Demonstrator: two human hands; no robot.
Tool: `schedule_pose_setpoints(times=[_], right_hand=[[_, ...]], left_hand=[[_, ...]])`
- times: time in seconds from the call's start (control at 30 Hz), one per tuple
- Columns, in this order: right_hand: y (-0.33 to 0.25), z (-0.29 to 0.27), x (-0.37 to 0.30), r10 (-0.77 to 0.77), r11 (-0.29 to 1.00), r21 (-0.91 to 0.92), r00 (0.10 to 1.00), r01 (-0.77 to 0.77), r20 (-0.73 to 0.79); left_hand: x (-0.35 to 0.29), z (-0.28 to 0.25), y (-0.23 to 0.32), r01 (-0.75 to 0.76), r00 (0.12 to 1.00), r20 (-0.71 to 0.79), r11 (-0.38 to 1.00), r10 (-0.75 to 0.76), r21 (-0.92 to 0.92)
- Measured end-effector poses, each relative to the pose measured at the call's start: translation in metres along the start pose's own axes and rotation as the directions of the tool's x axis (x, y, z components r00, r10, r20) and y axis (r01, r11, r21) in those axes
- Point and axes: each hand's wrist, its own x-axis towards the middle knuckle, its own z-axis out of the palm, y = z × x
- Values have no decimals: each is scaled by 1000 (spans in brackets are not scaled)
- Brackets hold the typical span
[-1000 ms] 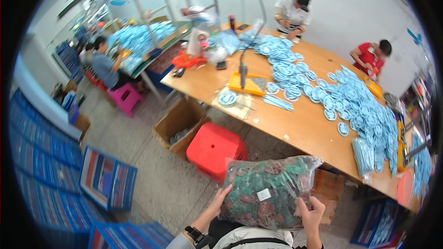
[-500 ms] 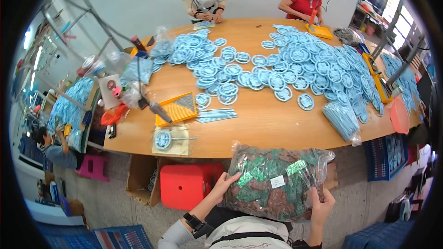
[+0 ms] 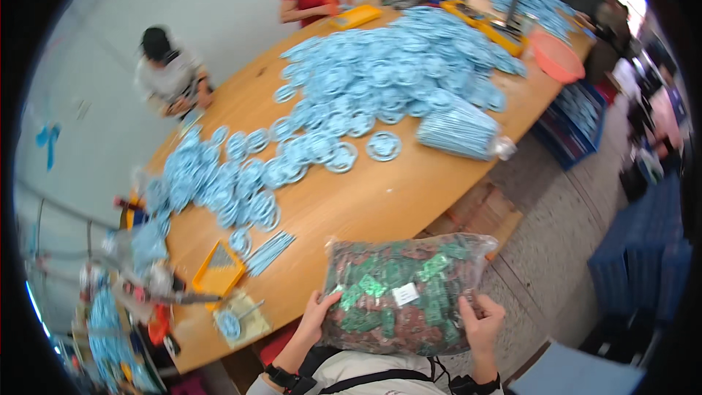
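Clear bag of green/brown pieces [image 3: 387, 323] by the near edge of the table [image 3: 344, 208], left hand [image 3: 316, 314] and right hand [image 3: 482, 320] gripping opposite sides; could slip or tear if weight sags mid-span

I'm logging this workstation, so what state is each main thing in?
Clear bag: filled; seal unclear
Left hand: closed on the bag's left side
Right hand: closed on its right side
Blue round pieces: loosely heaped
Blue stick bundle: bagged, lying down
Loose blue sticks: lying together
Yellow tray beside them: partly filled
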Motion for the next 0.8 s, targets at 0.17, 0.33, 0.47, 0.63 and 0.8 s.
schedule_pose_setpoints(times=[0.17,0.33,0.47,0.63,0.8], right_hand=[[-11,38,-3,-10,996,-86,999,7,-36],[-9,101,-9,-126,982,-140,992,129,33],[-28,149,-13,-120,983,-126,986,134,119],[-40,190,-19,-203,971,-89,961,222,186],[-45,209,-29,-131,963,-201,965,179,229]], left_hand=[[39,-24,2,18,999,34,994,-15,-109],[92,-91,-4,95,995,-4,989,-96,-115],[105,-139,-1,123,992,25,971,-121,-206],[88,-178,6,38,999,-26,971,-46,-238],[66,-196,17,16,990,-127,961,-53,-278]])
